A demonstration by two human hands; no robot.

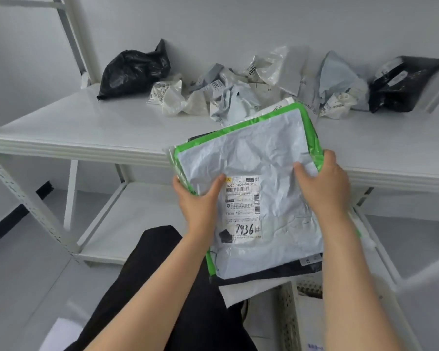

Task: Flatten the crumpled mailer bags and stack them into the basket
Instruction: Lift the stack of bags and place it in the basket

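What may be the basket (288, 316), a perforated white wall, sits lowest in view; above it the left hand (200, 196) and right hand (323, 184) each grip a side of a stack of flattened bags (259, 153), thumbs on top; beyond, on the table (86, 122), many crumpled bags (238, 97) wait; perhaps a third done.

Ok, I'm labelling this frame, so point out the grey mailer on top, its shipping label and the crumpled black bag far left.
grey mailer (259, 153): head view, on its bare creased upper face.
shipping label (242, 206): head view, middle of the printed sheet.
black bag (134, 69): head view, centre of the crumpled bulk.
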